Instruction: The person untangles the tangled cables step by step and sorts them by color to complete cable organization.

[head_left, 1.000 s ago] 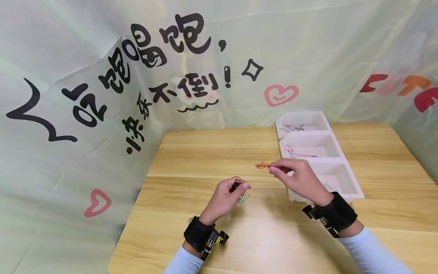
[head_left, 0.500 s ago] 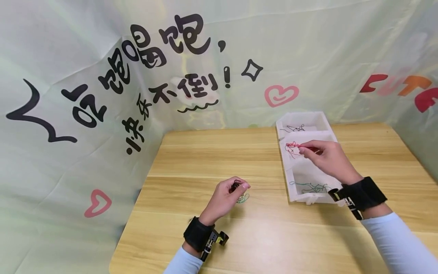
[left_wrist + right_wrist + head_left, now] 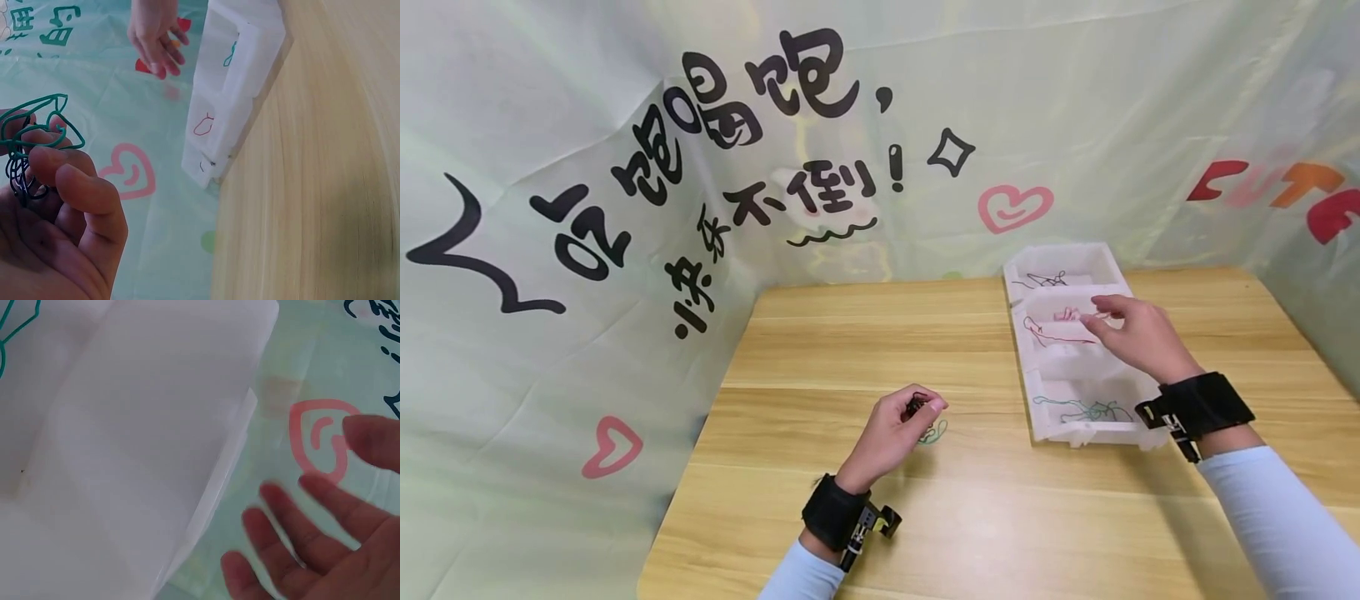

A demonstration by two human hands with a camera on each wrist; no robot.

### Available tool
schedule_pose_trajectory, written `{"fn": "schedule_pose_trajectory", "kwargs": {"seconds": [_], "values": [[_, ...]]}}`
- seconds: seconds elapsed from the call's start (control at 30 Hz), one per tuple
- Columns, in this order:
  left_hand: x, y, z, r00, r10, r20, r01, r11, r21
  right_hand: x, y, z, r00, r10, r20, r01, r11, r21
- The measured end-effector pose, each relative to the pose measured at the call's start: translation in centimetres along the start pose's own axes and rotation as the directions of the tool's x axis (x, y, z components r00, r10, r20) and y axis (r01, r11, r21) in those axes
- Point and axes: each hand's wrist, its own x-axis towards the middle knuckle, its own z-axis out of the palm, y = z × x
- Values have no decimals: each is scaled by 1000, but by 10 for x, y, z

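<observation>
My left hand point(image 3: 891, 433) holds a small bundle of thin cords above the table, black cord point(image 3: 917, 406) inside the curled fingers and green cord point(image 3: 44, 128) looping out past the fingertips. Over the middle compartment of the white three-part tray point(image 3: 1030, 367) is my right hand point(image 3: 1146, 337), its fingers spread and holding nothing. A blurred pale red tangle point(image 3: 1066, 314) shows by its fingertips; whether it is falling or lying there I cannot tell. A red cord point(image 3: 1056, 337) lies in that same compartment. Green cords point(image 3: 1093, 411) lie in the near compartment, black cords point(image 3: 1047, 280) in the far one.
A wooden table point(image 3: 850, 333) carries the tray at its right rear. Printed cloth point(image 3: 925, 92) hangs behind and along both sides. Each wrist wears a black strap with a camera; the right strap point(image 3: 1206, 406) is close to the tray's near corner.
My right hand brought a red cord bundle from mid-table rightward over the middle compartment, then opened and let go of it. My left hand has stayed in place with its cords.
</observation>
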Motion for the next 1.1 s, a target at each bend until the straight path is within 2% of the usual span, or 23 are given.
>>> {"fn": "schedule_pose_trajectory", "kwargs": {"seconds": [0.13, 0.6, 1.0, 1.1], "values": [[0, 1, -1, 1000, -3, 8, 3, 1000, -17, -1, -3, -2, 997, 61, 38, -60, 998, -3], [1, 3, 0, 998, -54, -11, 53, 996, -76, -5, -29, -2, 1000, 13, 8, -13, 999, 35], [0, 1, 0, 1000, -18, -14, 16, 991, -130, -16, -52, 25, 989, -147, -6, 147, 986, 84], [1, 0, 0, 1000, -9, -17, 7, 991, -132, -19, -60, 32, 985, -171, 16, 168, 980, 107]]}}
